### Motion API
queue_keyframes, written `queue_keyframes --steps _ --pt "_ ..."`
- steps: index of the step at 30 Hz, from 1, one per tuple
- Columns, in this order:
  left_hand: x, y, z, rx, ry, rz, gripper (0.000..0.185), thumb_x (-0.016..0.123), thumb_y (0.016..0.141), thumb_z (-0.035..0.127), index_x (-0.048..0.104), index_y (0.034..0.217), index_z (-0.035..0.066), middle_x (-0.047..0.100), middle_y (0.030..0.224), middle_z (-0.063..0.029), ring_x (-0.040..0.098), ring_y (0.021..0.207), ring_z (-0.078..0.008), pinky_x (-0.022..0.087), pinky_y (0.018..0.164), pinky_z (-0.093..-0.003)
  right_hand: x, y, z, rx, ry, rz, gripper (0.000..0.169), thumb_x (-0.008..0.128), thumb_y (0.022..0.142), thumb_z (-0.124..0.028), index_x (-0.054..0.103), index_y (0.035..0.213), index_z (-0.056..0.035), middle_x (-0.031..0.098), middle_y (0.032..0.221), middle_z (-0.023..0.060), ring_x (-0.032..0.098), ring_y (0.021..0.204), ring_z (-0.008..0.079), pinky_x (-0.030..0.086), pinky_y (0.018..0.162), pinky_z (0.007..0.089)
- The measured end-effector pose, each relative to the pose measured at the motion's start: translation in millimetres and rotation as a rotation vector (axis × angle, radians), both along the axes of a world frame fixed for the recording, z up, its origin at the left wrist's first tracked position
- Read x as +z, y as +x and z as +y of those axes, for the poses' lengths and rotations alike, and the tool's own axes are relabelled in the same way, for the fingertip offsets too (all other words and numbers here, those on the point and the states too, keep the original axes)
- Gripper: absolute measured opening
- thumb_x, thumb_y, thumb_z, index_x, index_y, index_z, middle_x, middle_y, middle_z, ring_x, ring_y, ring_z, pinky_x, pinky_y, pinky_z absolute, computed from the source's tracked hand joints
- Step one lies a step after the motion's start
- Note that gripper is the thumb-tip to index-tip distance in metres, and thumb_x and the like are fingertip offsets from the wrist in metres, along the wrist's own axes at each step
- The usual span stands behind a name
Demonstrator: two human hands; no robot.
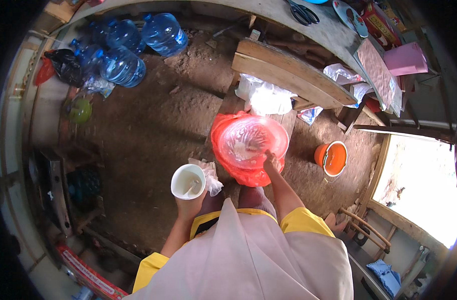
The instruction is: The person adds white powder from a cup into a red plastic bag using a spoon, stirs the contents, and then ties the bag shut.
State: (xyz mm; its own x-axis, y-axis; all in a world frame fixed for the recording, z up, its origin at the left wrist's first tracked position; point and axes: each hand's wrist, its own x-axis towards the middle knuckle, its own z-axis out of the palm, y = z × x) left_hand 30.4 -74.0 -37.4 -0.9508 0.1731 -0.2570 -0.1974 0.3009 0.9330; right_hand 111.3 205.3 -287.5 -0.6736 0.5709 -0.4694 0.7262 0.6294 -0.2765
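My left hand (pixel 190 205) grips a white plastic cup (pixel 177 187), tilted so its inside shows. A pale spoon (pixel 193 186) rests in the cup with some whitish contents. My right hand (pixel 272 163) is at the near right rim of a pink plastic basin (pixel 279 129); its fingers are curled, and whether they hold the rim or something small is too small to tell. White powder or batter (pixel 241 148) coats the basin's bottom. Under and around the basin spreads a red plastic bag (pixel 220 123). The basin stands on a wooden bench (pixel 228 105) before my knees.
Clear plastic bags (pixel 268 97) lie behind the basin, and another plastic bag (pixel 212 180) is beside the cup. An orange bucket (pixel 320 153) stands on the dirt floor at right. Several blue water jugs (pixel 123 69) sit far left. A wooden backrest (pixel 288 71) and a table with scissors (pixel 303 15) are ahead.
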Motion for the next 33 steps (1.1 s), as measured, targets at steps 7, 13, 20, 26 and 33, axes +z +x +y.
queue_keyframes --steps 7,13,20,26,33 --pt "-0.1 1.1 1.9 0.003 -0.060 -0.057 0.035 0.062 0.068 -0.002 0.055 0.102 0.001 0.059 0.099 -0.0087 0.056 0.092 -0.0187 0.042 0.081 -0.0306 7.2 -48.7 0.9 -0.069 -0.145 0.158 0.032 0.034 0.081 -0.018 0.056 0.104 -0.0223 0.054 0.102 0.0076 0.054 0.093 0.0272 0.041 0.080 0.0382" --pt "4.2 1.3 13.6 -0.008 -0.106 0.007 0.038 0.060 0.066 -0.005 0.053 0.103 0.001 0.058 0.096 -0.0076 0.055 0.092 -0.0193 0.041 0.083 -0.0301 -19.6 -16.7 4.5 0.253 0.070 0.217 0.031 0.037 0.079 -0.016 0.057 0.101 -0.0220 0.055 0.096 0.0082 0.055 0.089 0.0260 0.037 0.083 0.0442" --pt "-4.0 1.1 21.4 -0.058 -0.102 0.031 0.034 0.059 0.067 -0.006 0.053 0.100 0.001 0.057 0.095 -0.0066 0.054 0.089 -0.0179 0.041 0.080 -0.0303 4.9 2.5 22.5 0.209 0.190 0.067 0.023 0.037 0.080 -0.015 0.056 0.093 -0.0178 0.052 0.085 0.0100 0.056 0.077 0.0276 0.044 0.064 0.0410" --pt "-0.5 2.0 31.1 -0.034 -0.043 -0.030 0.035 0.058 0.067 -0.007 0.052 0.101 0.001 0.057 0.096 -0.0067 0.054 0.090 -0.0177 0.040 0.081 -0.0296 16.9 -25.8 6.1 -0.062 -0.065 0.089 0.027 0.039 0.080 -0.021 0.057 0.100 -0.0195 0.052 0.095 0.0067 0.053 0.091 0.0243 0.040 0.078 0.0405" --pt "9.3 1.3 37.8 -0.088 -0.086 0.029 0.038 0.058 0.067 -0.007 0.052 0.103 0.001 0.057 0.098 -0.0076 0.053 0.093 -0.0182 0.039 0.084 -0.0295 12.8 -6.9 14.0 0.309 0.027 0.019 0.031 0.033 0.083 -0.021 0.059 0.100 -0.0162 0.056 0.097 0.0109 0.056 0.086 0.0285 0.043 0.075 0.0408"
